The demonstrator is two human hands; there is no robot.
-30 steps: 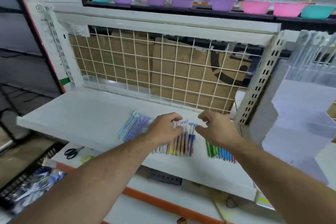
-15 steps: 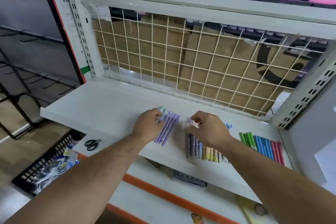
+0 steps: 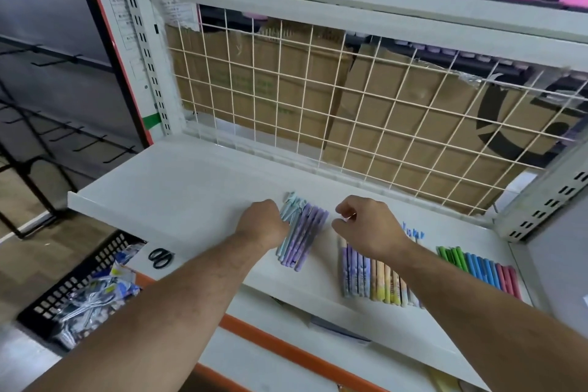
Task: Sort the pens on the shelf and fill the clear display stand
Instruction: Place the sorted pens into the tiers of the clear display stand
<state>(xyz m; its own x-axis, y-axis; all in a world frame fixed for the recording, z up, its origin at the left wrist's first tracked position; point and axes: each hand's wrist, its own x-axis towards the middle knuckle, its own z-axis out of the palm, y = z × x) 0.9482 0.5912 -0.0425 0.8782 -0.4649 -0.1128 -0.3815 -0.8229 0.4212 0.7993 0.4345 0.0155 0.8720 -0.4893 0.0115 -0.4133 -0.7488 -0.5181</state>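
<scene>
Neatly, purple and teal pens [image 3: 299,232] lie side by side.

Bare, lightly haired forearms [image 3: 178,293], bare left hand [image 3: 265,223], bare right hand [image 3: 369,227]

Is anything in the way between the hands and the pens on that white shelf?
Nothing visible. The left hand touches the purple and teal pens; the right hand is over the top of the pastel pen row.

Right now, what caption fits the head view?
Left hand and right hand sort pens on a white shelf.
</scene>
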